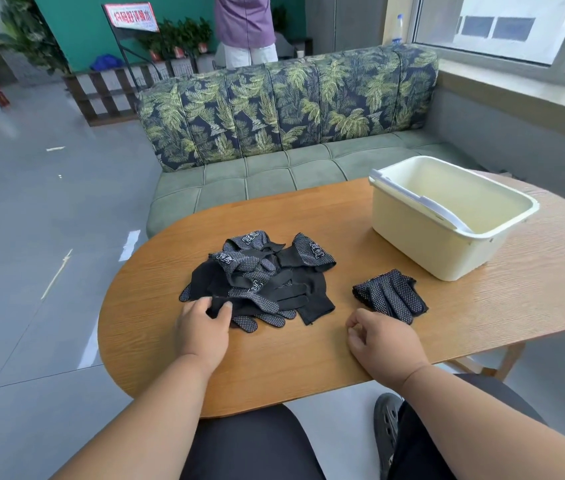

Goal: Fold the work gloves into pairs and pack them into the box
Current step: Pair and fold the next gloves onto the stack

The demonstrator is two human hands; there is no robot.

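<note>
A loose pile of black work gloves with white grip dots lies in the middle of the wooden table. My left hand pinches the near edge of one glove in that pile between thumb and fingers. To the right, a folded pair of gloves lies flat by itself. My right hand rests on the table just in front of that pair, fingers loosely curled, holding nothing. A cream plastic box with a white handle stands at the back right, and nothing shows inside it.
A green sofa with a leaf-print back stands right behind the table. A person stands beyond the sofa. A window sill runs along the right. My knees and one shoe are below the table's near edge.
</note>
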